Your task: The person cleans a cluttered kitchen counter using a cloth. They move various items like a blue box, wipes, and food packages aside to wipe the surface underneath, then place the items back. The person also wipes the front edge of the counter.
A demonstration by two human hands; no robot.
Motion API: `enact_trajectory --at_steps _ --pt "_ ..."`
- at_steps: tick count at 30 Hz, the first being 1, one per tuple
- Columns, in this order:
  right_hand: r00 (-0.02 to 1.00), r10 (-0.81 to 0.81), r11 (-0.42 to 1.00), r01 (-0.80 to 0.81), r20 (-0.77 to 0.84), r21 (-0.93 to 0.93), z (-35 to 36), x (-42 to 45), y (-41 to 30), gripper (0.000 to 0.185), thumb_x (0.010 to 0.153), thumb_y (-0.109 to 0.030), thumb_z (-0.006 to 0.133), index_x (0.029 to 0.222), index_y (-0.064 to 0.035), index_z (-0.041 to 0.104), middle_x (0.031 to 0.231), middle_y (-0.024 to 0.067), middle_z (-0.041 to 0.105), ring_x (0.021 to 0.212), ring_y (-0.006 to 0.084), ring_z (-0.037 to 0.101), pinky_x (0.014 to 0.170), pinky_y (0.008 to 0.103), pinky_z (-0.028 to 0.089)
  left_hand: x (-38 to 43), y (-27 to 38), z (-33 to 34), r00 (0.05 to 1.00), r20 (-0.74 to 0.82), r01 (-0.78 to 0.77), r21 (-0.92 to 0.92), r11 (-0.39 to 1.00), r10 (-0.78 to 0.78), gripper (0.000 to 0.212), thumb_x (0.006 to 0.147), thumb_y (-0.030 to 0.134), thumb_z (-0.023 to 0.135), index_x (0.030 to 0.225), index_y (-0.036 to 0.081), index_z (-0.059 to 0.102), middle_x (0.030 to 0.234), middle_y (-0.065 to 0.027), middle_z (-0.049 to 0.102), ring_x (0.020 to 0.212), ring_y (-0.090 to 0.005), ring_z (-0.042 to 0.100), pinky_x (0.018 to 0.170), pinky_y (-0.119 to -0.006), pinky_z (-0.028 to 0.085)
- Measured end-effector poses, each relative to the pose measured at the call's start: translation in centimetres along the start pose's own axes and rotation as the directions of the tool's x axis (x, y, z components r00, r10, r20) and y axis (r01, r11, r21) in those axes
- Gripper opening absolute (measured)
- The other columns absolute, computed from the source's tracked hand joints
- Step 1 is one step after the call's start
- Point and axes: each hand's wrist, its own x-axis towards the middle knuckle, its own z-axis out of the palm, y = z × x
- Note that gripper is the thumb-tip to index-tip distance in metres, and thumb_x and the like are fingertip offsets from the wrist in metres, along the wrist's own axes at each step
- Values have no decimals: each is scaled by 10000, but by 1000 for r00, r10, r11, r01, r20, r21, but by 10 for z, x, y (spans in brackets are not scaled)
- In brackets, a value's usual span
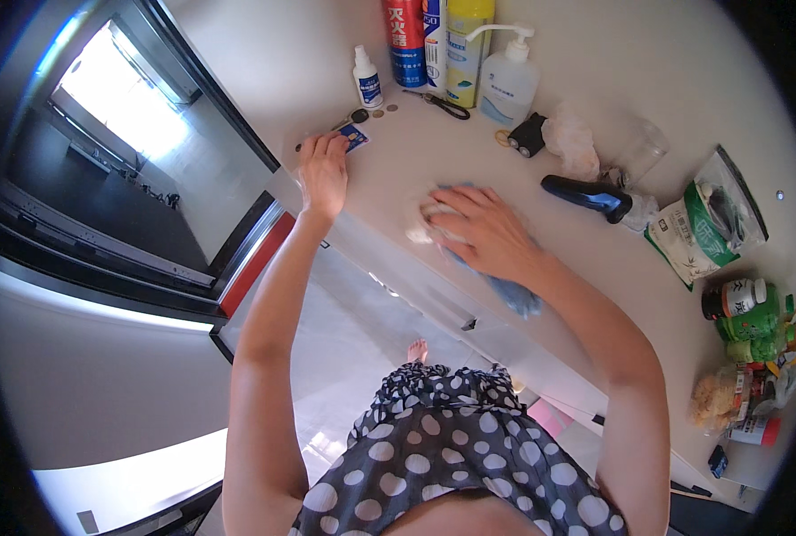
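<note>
My left hand (324, 171) rests palm down at the counter's far left end. Its fingertips lie over the edge of a small blue card (355, 137); whether they grip it is hidden. Just beyond lie a key with a black head (359, 116) and a few coins (378, 114). Under my right hand (482, 231), slightly blurred, a light blue cloth (515, 296) is bunched against the white countertop (384, 194). My right fingers curl over a pale part of the cloth, and its tail trails out toward me below the wrist.
Along the wall stand a small spray bottle (368, 79), a red and blue can (406, 47), a yellow can (465, 60) and a pump bottle (508, 84). Black-handled scissors (448, 106), an electric shaver (585, 196), a clear jar (642, 151), a green-white packet (696, 231) and several bottles (750, 325) lie about.
</note>
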Motion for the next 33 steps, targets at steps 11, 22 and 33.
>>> enact_trajectory --at_steps 11,22,33 --pt "995 -57 997 53 -79 -49 61 85 3 257 833 -249 675 1072 -155 667 1254 25 602 1138 251 537 966 435 408 -2 -15 -1 998 44 49 -31 998 -48 268 841 12 524 1087 34 628 1210 -115 607 1142 -345 501 1007 -434 385" --pt "960 236 927 -269 -150 -261 24 44 67 268 826 -239 680 1078 -152 664 1251 42 601 1126 266 542 947 458 424 2 -16 9 997 72 18 23 1000 -19 192 897 68 534 1054 56 645 1215 -111 605 1186 -337 484 1013 -441 368" --pt "927 369 924 -374 -67 -81 -84 -149 -78 386 647 -117 760 1021 -146 667 1267 51 598 1159 260 556 918 417 459 4 -19 0 998 -21 -62 45 997 63 159 859 26 580 997 48 656 1146 -123 622 1139 -327 515 994 -452 388"
